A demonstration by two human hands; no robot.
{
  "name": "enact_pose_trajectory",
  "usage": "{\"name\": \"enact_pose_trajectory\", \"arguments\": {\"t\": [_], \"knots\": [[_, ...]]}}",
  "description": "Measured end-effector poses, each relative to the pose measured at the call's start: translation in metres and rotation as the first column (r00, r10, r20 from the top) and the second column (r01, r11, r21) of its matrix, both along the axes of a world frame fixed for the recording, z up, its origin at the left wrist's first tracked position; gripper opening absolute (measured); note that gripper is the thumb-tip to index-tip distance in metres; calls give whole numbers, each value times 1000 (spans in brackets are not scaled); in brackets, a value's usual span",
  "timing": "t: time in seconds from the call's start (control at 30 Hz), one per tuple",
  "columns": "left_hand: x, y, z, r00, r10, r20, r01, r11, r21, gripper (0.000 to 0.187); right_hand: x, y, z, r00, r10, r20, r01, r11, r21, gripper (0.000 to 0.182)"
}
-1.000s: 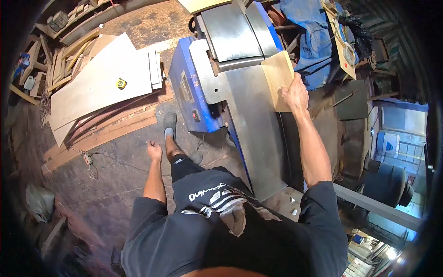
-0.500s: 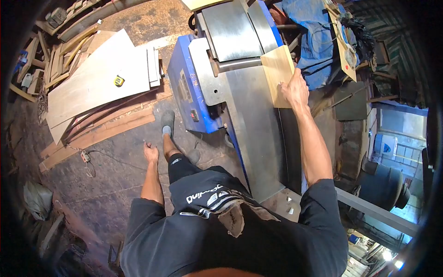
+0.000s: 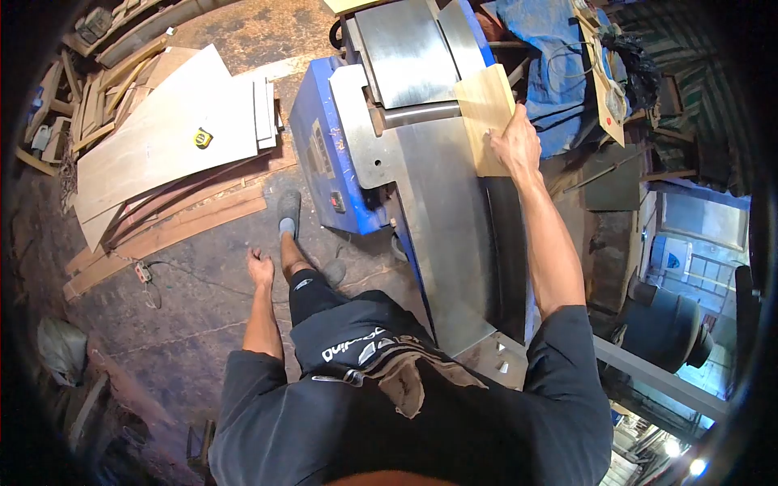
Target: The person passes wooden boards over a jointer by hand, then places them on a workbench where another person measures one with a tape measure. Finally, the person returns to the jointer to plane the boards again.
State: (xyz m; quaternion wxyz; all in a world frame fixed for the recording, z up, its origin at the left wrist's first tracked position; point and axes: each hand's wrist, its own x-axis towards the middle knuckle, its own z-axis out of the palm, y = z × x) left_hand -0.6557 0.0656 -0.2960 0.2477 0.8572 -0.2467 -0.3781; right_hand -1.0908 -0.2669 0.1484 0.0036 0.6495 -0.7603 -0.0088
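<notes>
My right hand (image 3: 516,144) is wrapped round the right, near edge of a pale wooden board (image 3: 483,113). This board is along the right side of a jointer's metal bed (image 3: 442,211) and reaches past the cutter gap (image 3: 421,113). Some of my right fingers are hidden behind the wood. My left hand (image 3: 260,266) hangs low over the floor, away from the machine, with nothing in it and its fingers loosely bent and apart. The jointer's blue body (image 3: 328,146) carries a red switch (image 3: 337,201) on its near side.
Plywood sheets (image 3: 170,138) lie at the left with a yellow tape measure (image 3: 203,138) on top. Below them are long planks (image 3: 162,243) and a corded socket (image 3: 143,273). A blue tarp (image 3: 551,73) hangs at the right, and a dark round drum (image 3: 660,324) stands nearer.
My right hand and the wooden board have slid a little forward along the jointer bed. My left hand stays hanging by my side. The view has shifted slightly.
</notes>
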Motion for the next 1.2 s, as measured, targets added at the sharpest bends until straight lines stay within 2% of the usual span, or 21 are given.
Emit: {"name": "enact_pose_trajectory", "arguments": {"t": [0.17,0.4,0.67,0.83,0.9,1.03,1.2], "knots": [[2,-9,23,1000,-19,-9,19,998,55,71,5,-22,-3,1000,3,-5,-3,1000,3,59],[0,-20,33,999,16,-50,-15,1000,18,71,16,-48,1,1000,20,-23,-21,1000,-12,56],[1,-26,21,999,11,-30,-11,1000,-7,72,30,-81,1,1000,-3,-12,3,1000,19,58],[1,-25,27,992,72,-103,-83,991,-108,73,35,-100,-1,1000,13,-2,-13,1000,13,61],[8,-15,4,992,84,-93,-94,989,-111,73,37,-109,-1,1000,19,-2,-19,1000,2,61],[13,-12,15,994,97,-48,-99,994,-51,73,41,-123,0,999,35,-19,-35,999,3,61],[17,-14,28,994,102,-41,-104,993,-56,73,47,-132,0,1000,19,-24,-19,1000,8,61]]}}
